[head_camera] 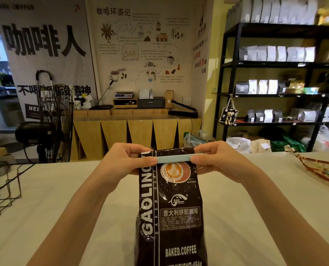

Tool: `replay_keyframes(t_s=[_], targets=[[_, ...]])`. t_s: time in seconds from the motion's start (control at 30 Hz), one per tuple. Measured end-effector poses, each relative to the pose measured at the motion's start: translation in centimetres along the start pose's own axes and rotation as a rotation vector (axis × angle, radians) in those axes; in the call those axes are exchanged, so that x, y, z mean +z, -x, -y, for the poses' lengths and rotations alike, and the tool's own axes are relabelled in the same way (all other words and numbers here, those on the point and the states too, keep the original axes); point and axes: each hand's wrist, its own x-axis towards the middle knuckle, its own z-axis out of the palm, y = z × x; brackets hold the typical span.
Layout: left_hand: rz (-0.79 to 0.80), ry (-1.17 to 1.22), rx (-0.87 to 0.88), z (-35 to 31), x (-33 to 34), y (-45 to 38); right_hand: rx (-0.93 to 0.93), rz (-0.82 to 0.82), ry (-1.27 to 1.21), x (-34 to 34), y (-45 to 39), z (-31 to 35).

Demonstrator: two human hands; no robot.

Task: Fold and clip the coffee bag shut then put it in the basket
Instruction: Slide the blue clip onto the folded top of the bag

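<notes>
- The left hand (130, 160) reaches in from the lower left, forearm stretched forward, fingers curled closed around the left end of a pale blue bag clip (174, 158), thumb pressed on its front.
- The right hand (220, 163) mirrors it from the lower right, fingers pinching the clip's right end.
- The clip lies level across the top of the coffee bag (171, 208), a dark brown pack printed "GAOLING" and "BAKED.COFFEE", which stands upright between the forearms.
- The bag stands on a table (63, 198) under a cream cloth.
- A black wire basket (2, 189) sits at the table's left edge, well apart from the bag.
- Behind stand a wooden counter (136, 129), a floor fan (54, 120) and black shelving (275, 93) stocked with coffee pouches.
</notes>
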Motion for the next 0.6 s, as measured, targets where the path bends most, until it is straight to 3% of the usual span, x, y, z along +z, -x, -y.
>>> replay_keyframes(t_s=[0.2, 0.47, 0.6], targets=[[0.020, 0.024, -0.008, 0.2, -0.2, -0.2, -0.002, -0.153, -0.086, 0.9, 0.2, -1.3], [0.030, 0.057, 0.003, 0.7, -0.6, -0.4, 0.058, -0.154, -0.459, 2.5, 0.4, -2.6], [0.002, 0.013, -0.028, 0.7, -0.8, -0.4, 0.021, -0.200, -0.490, 3.1, 0.2, -3.1]])
